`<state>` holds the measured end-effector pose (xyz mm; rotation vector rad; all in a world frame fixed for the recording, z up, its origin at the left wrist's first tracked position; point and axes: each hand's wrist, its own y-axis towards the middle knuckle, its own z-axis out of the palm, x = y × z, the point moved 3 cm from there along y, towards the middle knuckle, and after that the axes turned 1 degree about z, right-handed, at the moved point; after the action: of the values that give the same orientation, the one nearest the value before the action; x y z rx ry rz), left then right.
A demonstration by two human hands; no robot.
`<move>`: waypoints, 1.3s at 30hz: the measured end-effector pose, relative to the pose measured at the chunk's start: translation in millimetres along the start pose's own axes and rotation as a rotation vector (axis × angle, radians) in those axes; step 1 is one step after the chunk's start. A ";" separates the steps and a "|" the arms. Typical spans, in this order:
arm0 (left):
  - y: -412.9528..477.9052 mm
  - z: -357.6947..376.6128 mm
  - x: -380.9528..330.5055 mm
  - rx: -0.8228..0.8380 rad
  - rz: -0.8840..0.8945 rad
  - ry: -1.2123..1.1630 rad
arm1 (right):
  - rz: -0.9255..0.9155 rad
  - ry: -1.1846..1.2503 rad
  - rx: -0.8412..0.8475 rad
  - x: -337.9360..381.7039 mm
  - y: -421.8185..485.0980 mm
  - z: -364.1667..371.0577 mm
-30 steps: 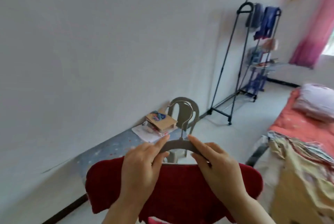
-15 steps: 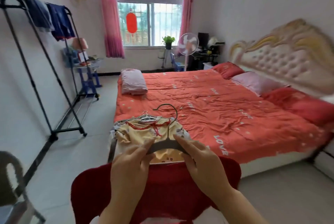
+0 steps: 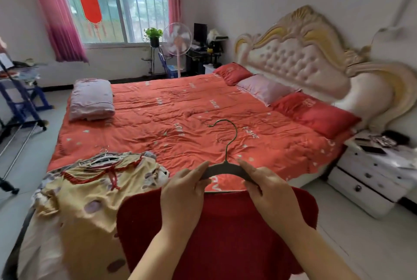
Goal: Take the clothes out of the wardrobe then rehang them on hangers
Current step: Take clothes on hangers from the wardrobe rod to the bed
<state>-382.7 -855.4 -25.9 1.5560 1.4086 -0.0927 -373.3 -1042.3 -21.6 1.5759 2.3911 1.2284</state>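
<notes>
The left hand was clamped on the left arm of the grey hanger, with its fingers curled round the arm where it entered the neckline of the red sweater. The hanger's hook pointed up and curved to the left. The right hand gripped the right arm of the hanger in the same way, index finger laid along the top edge. The sweater hung from the hanger below both hands, in front of the near edge of the bed.

Surroundings, from the left:
- A blue rack stood on the floor at the far left.
- A pink curtain hung beside the window.
- A folded lilac quilt lay on the far left corner of the bed.
- A yellow garment lay on a pile at the near left corner of the bed, just beside the sweater, with several thin hangers on top of it.
- A standing fan stood beyond the bed.
- Three pillows, the nearest one red, lay against the tufted headboard.
- A white nightstand stood to the right of the bed.
</notes>
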 end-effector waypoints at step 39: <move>315.1 299.1 317.7 0.060 -0.348 0.190 | 0.063 0.213 0.660 -274.5 353.8 395.8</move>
<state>125.0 -780.4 -188.3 1.3817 1.8332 -0.2024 197.3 -960.9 -179.8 1.7316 3.1264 0.6581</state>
